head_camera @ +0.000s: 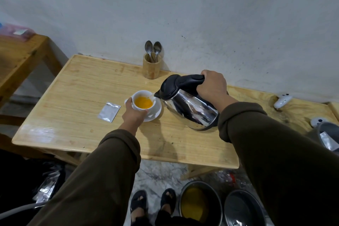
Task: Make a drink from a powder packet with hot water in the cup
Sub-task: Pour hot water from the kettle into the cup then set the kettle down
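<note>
One pale wooden table (73,82), smooth with rounded corners, pushed up against a scuffed white wall (183,5). One shiny steel kettle (190,110) with black lid and handle, tipped so the spout hangs over the cup, handle clenched in the right hand (212,86). One round white saucer (156,111) under one white cup (142,100) full of orange liquid, cup gripped by the left hand (134,113). One bamboo holder (151,68) with two metal spoons (153,48). One flat silver packet (109,111) just left of the cup.
</note>
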`<action>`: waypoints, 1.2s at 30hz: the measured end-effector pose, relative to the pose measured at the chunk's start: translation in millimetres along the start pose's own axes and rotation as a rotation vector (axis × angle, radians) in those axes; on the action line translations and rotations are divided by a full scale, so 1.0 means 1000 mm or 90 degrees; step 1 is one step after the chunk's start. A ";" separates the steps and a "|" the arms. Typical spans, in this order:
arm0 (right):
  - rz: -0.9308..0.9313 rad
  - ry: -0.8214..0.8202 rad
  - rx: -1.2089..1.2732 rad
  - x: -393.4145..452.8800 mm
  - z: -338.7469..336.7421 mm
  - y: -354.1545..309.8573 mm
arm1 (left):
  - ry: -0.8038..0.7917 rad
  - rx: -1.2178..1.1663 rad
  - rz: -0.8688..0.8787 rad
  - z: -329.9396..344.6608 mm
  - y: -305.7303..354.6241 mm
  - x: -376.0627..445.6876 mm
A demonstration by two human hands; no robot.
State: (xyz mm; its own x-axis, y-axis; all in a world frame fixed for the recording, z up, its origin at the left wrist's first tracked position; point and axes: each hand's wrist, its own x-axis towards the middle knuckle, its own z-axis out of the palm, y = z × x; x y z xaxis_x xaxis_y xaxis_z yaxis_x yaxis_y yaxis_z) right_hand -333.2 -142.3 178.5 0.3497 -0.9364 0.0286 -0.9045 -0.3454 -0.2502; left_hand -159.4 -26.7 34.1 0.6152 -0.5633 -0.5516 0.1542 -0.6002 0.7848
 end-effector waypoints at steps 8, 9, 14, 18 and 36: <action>0.008 0.001 -0.008 0.000 0.000 0.000 | 0.003 0.008 -0.004 0.000 0.002 -0.002; 0.009 0.000 -0.008 0.000 0.000 0.000 | 0.004 0.009 -0.006 0.000 0.002 -0.002; 0.011 0.000 -0.005 -0.001 0.001 -0.002 | 0.004 0.011 -0.007 -0.002 0.003 -0.004; 0.015 0.000 0.000 -0.001 0.000 -0.004 | -0.001 0.014 -0.006 -0.003 0.004 -0.005; 0.201 0.048 0.235 -0.029 -0.008 0.017 | 0.004 0.019 -0.006 -0.002 -0.001 -0.006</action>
State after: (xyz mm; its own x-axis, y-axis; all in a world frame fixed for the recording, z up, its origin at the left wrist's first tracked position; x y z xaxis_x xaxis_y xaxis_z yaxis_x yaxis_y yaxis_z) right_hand -360.5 -121.3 181.7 0.0415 -0.9984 -0.0378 -0.8116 -0.0116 -0.5840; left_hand -162.1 -21.6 37.5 0.6184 -0.5544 -0.5570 0.1368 -0.6220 0.7710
